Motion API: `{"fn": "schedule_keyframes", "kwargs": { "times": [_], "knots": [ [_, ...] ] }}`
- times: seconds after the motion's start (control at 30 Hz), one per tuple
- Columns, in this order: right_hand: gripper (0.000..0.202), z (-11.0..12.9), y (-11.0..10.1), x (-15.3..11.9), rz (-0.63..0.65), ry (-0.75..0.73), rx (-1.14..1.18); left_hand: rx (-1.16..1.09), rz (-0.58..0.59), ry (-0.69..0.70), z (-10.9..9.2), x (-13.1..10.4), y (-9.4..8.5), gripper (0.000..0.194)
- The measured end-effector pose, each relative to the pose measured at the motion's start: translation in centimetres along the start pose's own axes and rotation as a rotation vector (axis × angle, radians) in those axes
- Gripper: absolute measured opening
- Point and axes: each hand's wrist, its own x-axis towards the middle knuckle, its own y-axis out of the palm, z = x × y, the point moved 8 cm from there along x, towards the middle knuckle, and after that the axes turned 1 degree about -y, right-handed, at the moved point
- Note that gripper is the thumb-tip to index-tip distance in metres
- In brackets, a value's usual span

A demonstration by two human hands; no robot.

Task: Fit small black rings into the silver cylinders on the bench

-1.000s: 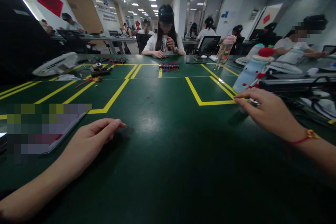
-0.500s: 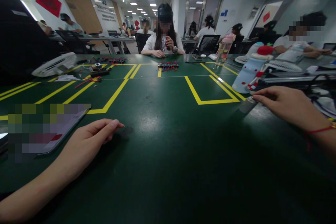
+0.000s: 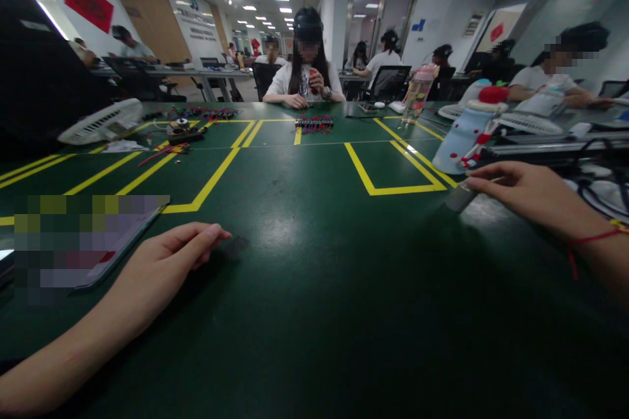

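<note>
Cylinder of grey metal (image 3: 460, 199), tilted near the pale-blue bottle (image 3: 454, 143) on the green counter (image 3: 314, 288), is pinched by the right hand (image 3: 531, 195); the left hand (image 3: 167, 258) is curled, thumb against fingers.

Our left hand (image 3: 184, 250) hovers palm-down above the surface, fingers loosely curled; our right hand (image 3: 523, 193) pinches thumb to fingertips, its wrist wearing a red string bracelet (image 3: 597, 236).
</note>
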Motion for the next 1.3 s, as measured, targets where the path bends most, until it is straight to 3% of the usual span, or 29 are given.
{"fn": "schedule_keyframes", "kwargs": {
  "times": [0.27,0.4,0.57,0.9,1.07,1.2,1.3],
  "knots": [
    [0.034,-0.2,0.0,-0.1,0.001,0.046,0.083,0.011,-0.001,0.019,0.2,0.2,-0.1,0.046],
    [0.035,0.0,0.1,-0.2,0.039,0.038,0.127,0.020,-0.007,0.026,-0.6,-0.2,-0.1,0.045],
    [0.040,-0.3,-0.4,-0.2,-0.030,0.085,0.070,0.041,-0.006,0.017,-1.0,-0.6,-0.1,0.045],
    [0.033,-0.1,-0.2,-0.3,0.039,0.073,0.090,0.036,-0.007,0.020,-1.2,-0.6,-0.1,0.043],
    [0.057,-0.8,1.1,0.3,0.106,0.017,0.210,0.060,-0.016,0.005,-1.3,-0.9,-0.2,0.045],
    [0.053,2.1,1.4,-1.1,0.049,-0.096,0.285,0.066,0.000,0.008,-1.6,-0.9,0.0,0.047],
    [0.047,8.0,2.1,-4.3,0.080,-0.290,0.487,0.063,0.012,0.017,-1.6,-0.7,0.2,0.045]
  ]
}}
